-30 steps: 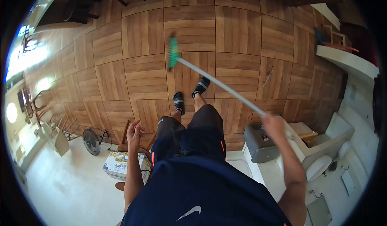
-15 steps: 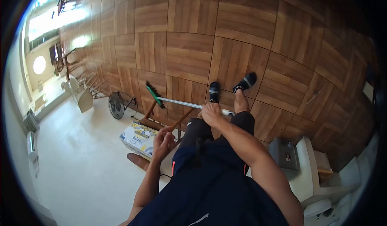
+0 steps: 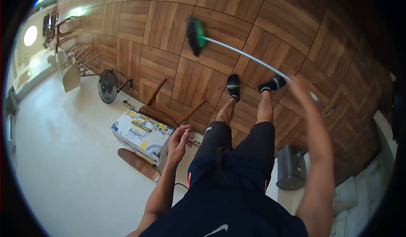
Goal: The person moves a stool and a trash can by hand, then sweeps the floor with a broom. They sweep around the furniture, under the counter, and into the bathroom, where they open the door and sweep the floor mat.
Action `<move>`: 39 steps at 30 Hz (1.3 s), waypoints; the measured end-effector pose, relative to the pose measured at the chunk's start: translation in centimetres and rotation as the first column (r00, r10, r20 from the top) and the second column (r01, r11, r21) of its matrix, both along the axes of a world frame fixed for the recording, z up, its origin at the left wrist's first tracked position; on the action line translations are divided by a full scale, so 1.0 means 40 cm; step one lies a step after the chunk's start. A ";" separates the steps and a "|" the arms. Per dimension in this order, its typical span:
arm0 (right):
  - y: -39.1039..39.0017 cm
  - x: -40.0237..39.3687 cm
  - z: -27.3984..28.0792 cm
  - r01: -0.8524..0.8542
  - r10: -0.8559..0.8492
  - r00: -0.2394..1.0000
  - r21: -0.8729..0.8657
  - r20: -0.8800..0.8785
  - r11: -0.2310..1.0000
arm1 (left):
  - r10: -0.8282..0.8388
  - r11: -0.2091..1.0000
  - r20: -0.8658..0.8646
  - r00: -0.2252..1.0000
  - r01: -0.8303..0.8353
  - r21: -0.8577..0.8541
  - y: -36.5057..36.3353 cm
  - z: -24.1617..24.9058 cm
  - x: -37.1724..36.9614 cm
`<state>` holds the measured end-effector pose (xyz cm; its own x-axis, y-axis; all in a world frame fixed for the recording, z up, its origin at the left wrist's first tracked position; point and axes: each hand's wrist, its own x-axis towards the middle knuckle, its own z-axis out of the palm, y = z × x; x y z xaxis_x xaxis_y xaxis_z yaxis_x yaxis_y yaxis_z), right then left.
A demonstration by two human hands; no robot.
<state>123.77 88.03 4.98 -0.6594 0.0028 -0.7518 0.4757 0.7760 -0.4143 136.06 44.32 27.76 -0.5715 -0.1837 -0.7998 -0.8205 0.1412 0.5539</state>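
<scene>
A broom (image 3: 249,56) with a metal handle and a green head with dark bristles (image 3: 196,36) is lifted toward the upper middle. My right hand (image 3: 298,87), blurred by motion, is closed round the handle near its far end. My left hand (image 3: 180,142) holds nothing; its fingers are loosely curled and apart, beside a white, blue and yellow box (image 3: 141,134). That box rests on a wooden chair (image 3: 158,115).
A black fan (image 3: 108,86) stands left of the chair, with more chairs (image 3: 78,59) beyond it. At the lower right is a grey bin (image 3: 291,167). My feet in dark slippers (image 3: 233,87) stand on the wood-patterned floor (image 3: 169,23).
The broom has swung up and to the right with my right hand. My left hand has moved slightly right and opened away from the chair. The view has shifted.
</scene>
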 end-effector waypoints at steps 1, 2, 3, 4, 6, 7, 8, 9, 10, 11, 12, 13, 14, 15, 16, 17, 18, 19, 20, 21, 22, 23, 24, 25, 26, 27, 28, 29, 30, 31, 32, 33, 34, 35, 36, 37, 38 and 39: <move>0.119 0.052 0.065 -0.039 0.024 0.995 0.148 0.099 0.988 | 0.008 1.000 -0.011 1.000 -0.008 0.018 -0.032 -0.016 0.005; 0.252 0.148 0.111 -0.127 0.129 0.992 0.315 0.013 0.941 | 0.020 0.999 -0.020 1.000 -0.019 0.034 -0.058 -0.032 0.013; 0.340 0.207 0.223 -0.146 0.114 0.989 0.451 0.097 0.880 | 0.028 0.998 -0.017 0.999 -0.027 0.060 -0.079 -0.043 0.015; 0.379 0.237 0.360 -0.186 0.057 0.969 0.558 0.240 0.809 | 0.024 0.996 -0.022 0.999 -0.022 0.081 -0.099 -0.058 0.021; 0.489 0.382 0.518 -0.288 0.246 0.955 0.704 0.164 0.649 | -0.004 0.990 -0.039 0.999 0.009 0.139 -0.119 -0.093 0.024; 0.481 0.398 0.612 -0.320 0.230 0.946 0.760 0.228 0.565 | -0.003 0.985 -0.060 0.998 0.013 0.173 -0.120 -0.101 0.020; 0.463 0.413 0.668 -0.315 0.223 0.948 0.784 0.228 0.535 | 0.008 0.981 -0.052 0.999 0.002 0.194 -0.116 -0.107 0.012; 0.436 0.435 0.712 -0.312 0.214 0.948 0.805 0.234 0.505 | 0.014 0.977 -0.037 0.999 -0.006 0.214 -0.112 -0.106 0.004; 0.406 0.467 0.752 -0.312 0.200 0.949 0.821 0.244 0.478 | 0.015 0.973 -0.017 1.000 -0.011 0.231 -0.111 -0.103 -0.003; 0.384 0.506 0.776 -0.278 0.197 0.958 0.827 0.206 0.489 | 0.017 0.969 -0.033 0.999 -0.008 0.247 -0.111 -0.104 -0.008; 0.361 0.541 0.797 -0.249 0.199 0.965 0.831 0.170 0.497 | -0.013 0.974 -0.054 0.998 0.024 0.227 -0.112 -0.107 -0.010; 0.307 0.548 0.812 -0.211 0.157 0.977 0.773 0.145 0.598 | -0.005 0.974 -0.049 0.999 0.016 0.225 -0.110 -0.115 -0.004; 0.234 0.539 0.803 -0.162 0.112 0.987 0.700 0.117 0.696 | 0.001 0.977 -0.046 0.999 0.009 0.214 -0.108 -0.121 -0.001; 0.160 0.533 0.774 -0.098 0.121 0.993 0.593 0.001 0.799 | -0.014 0.977 -0.035 0.999 0.021 0.212 -0.102 -0.121 -0.005; 0.080 0.525 0.723 -0.104 0.117 0.993 0.532 0.010 0.840 | -0.028 0.974 -0.029 0.999 0.034 0.226 -0.095 -0.125 -0.002; -0.042 0.444 0.691 -0.095 0.043 0.990 0.409 0.136 0.908 | -0.038 0.972 -0.029 0.999 0.044 0.230 -0.094 -0.128 -0.002; -0.095 0.462 0.580 -0.117 0.118 0.993 0.220 0.009 0.968 | -0.040 0.974 -0.034 0.999 0.047 0.223 -0.097 -0.130 -0.001; -0.193 0.415 0.497 -0.179 0.165 0.981 0.157 0.099 0.971 | -0.031 0.971 -0.044 0.999 0.041 0.237 -0.105 -0.143 0.006; -0.293 0.352 0.416 -0.179 0.179 0.981 -0.003 0.075 0.984 | -0.036 0.973 -0.076 0.997 0.052 0.225 -0.106 -0.143 0.006; -0.375 0.313 0.296 -0.246 0.247 0.969 -0.028 0.019 0.969 | -0.035 0.977 -0.069 0.997 0.048 0.208 -0.111 -0.144 0.008; -0.460 0.217 0.254 -0.296 0.289 0.948 -0.035 -0.136 0.955 | -0.035 0.981 -0.065 0.997 0.047 0.190 -0.119 -0.148 0.010; -0.536 0.158 0.131 -0.347 0.327 0.926 -0.081 -0.190 0.935 | -0.045 0.988 -0.070 0.997 0.055 0.146 -0.126 -0.147 0.012; -0.612 0.094 0.024 -0.375 0.352 0.899 -0.041 -0.259 0.926 | -0.062 0.992 -0.068 0.996 0.069 0.107 -0.128 -0.145 0.019; -0.681 0.023 -0.065 -0.388 0.369 0.872 0.002 -0.321 0.921 | -0.035 0.994 -0.049 0.998 0.039 0.100 -0.132 -0.148 0.032; -0.737 -0.056 -0.136 -0.383 0.378 0.862 0.054 -0.339 0.922 | 0.030 0.993 -0.058 0.998 -0.023 0.119 -0.149 -0.178 0.068; -0.786 -0.134 -0.187 -0.366 0.378 0.857 0.102 -0.351 0.925 | 0.052 0.994 -0.026 0.998 -0.050 0.095 -0.148 -0.180 0.078; -0.818 -0.218 -0.203 -0.287 0.292 0.898 0.066 -0.330 0.956 | -0.050 0.999 -0.034 0.998 0.050 0.008 -0.127 -0.157 0.060; -0.831 -0.294 -0.202 -0.204 0.205 0.933 0.034 -0.296 0.978 | -0.053 0.999 -0.024 0.998 0.052 -0.002 -0.125 -0.163 0.068; -0.837 -0.359 -0.196 -0.095 0.094 0.958 0.007 -0.273 0.995 | 0.004 1.000 -0.010 1.000 -0.004 0.011 -0.124 -0.181 0.090; -0.818 -0.405 -0.205 0.008 -0.010 0.973 -0.009 -0.232 1.000 | 0.001 1.000 0.021 1.000 -0.001 -0.003 -0.105 -0.190 0.090; -0.782 -0.437 -0.237 0.120 -0.122 0.957 -0.021 -0.264 0.992 | 0.010 1.000 0.058 0.998 -0.009 -0.015 -0.085 -0.192 0.091; -0.735 -0.459 -0.269 0.220 -0.219 0.930 -0.029 -0.295 0.975 | -0.013 0.999 0.106 0.994 0.018 -0.045 -0.065 -0.197 0.091; -0.656 -0.481 -0.310 0.256 -0.261 0.938 -0.054 -0.228 0.965 | 0.002 1.000 0.114 0.993 0.001 -0.030 -0.041 -0.204 0.090; -0.555 -0.475 -0.352 0.292 -0.301 0.940 -0.074 -0.160 0.953 | 0.017 1.000 0.122 0.992 -0.015 -0.014 -0.013 -0.203 0.087; -0.438 -0.447 -0.385 0.309 -0.319 0.927 -0.081 -0.197 0.948 | 0.026 1.000 0.120 0.992 -0.027 0.010 0.017 -0.206 0.077; -0.311 -0.395 -0.442 0.367 -0.372 0.921 -0.062 -0.118 0.928 | 0.016 0.999 0.139 0.990 -0.019 0.026 0.034 -0.215 0.077; -0.162 -0.305 -0.441 0.279 -0.283 0.939 -0.048 -0.196 0.959 | 0.000 0.999 0.137 0.991 -0.007 0.048 0.063 -0.220 0.062; -0.022 -0.211 -0.368 0.347 -0.354 0.926 -0.074 -0.134 0.935 | -0.018 0.998 0.131 0.991 0.009 0.070 0.095 -0.221 0.043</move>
